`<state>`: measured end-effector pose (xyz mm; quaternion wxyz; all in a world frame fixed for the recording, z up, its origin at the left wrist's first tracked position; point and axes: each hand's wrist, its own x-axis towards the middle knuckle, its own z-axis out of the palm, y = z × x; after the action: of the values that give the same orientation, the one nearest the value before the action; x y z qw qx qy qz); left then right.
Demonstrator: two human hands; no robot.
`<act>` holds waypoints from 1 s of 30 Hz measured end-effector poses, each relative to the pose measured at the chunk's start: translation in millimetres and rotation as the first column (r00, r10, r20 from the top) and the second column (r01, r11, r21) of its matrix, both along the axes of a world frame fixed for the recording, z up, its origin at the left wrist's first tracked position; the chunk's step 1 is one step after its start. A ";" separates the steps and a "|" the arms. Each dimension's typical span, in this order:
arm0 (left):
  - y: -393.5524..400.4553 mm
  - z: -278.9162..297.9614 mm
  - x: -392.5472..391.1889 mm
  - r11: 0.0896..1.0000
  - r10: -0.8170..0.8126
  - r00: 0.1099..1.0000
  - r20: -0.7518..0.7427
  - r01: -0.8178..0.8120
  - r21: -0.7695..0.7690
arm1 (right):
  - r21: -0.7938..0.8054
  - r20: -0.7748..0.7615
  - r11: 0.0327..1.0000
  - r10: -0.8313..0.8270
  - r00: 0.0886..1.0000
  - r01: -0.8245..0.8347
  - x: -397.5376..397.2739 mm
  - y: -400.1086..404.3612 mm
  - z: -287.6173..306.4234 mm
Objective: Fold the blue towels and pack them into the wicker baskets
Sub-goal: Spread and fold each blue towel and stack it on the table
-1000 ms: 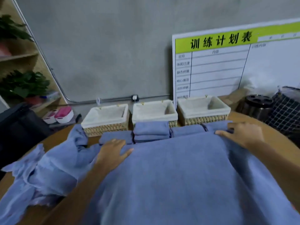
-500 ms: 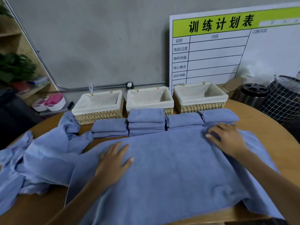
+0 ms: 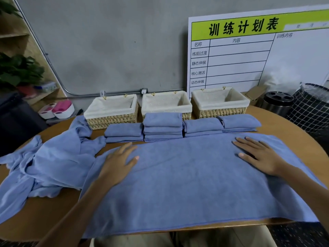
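Blue cloth lies crumpled at my far left: a heap of unfolded towels on the round wooden table, one end trailing up beside the left wicker basket. My left hand lies flat on the spread towel, fingers straight and slightly fanned, palm down near the towel's upper left corner. That towel is laid open in front of me, its near edge hanging over the table rim. Behind it runs a row of folded towels: a low pile, a taller stack, then two more piles and. Past them stand the middle basket and the right basket, all three lined in pale cloth, no towel showing inside. My right hand presses flat on the towel's upper right part, fingers spread, gripping nothing. A white planning board leans on the wall.
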<state>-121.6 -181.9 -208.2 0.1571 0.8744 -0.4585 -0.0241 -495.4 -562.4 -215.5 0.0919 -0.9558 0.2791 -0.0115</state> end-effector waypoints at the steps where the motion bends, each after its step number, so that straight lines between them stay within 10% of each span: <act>1: 1.3 -0.5 6.0 0.999 0.037 0.999 0.039 -0.036 -0.015 | -0.002 -0.012 1.000 0.008 1.000 -0.008 -1.2 -0.8 -0.2; 6: 6.8 -8.3 25.6 0.968 0.046 0.997 0.061 -0.059 0.246 | 0.012 -0.029 1.000 0.017 0.999 -0.017 -1.0 -3.2 0.5; 16: 4.0 0.1 1.7 0.949 0.089 0.996 0.003 -0.085 0.304 | -0.002 -0.050 1.000 0.015 0.999 -0.015 0.3 0.9 0.6; 24: -3.7 -9.0 -4.0 0.956 0.039 0.999 -0.009 -0.034 0.291 | -0.009 -0.061 0.999 0.032 0.998 -0.033 4.7 3.8 3.6; 30: 6.2 -8.3 -4.7 0.996 0.084 0.990 0.111 -0.081 -0.031 | -0.015 -0.025 0.999 0.038 0.999 -0.038 3.2 2.5 0.4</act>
<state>-126.3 -175.8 -216.5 0.1436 0.8904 -0.4304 0.0378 -492.1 -559.9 -215.0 0.0812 -0.9617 0.2620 0.0002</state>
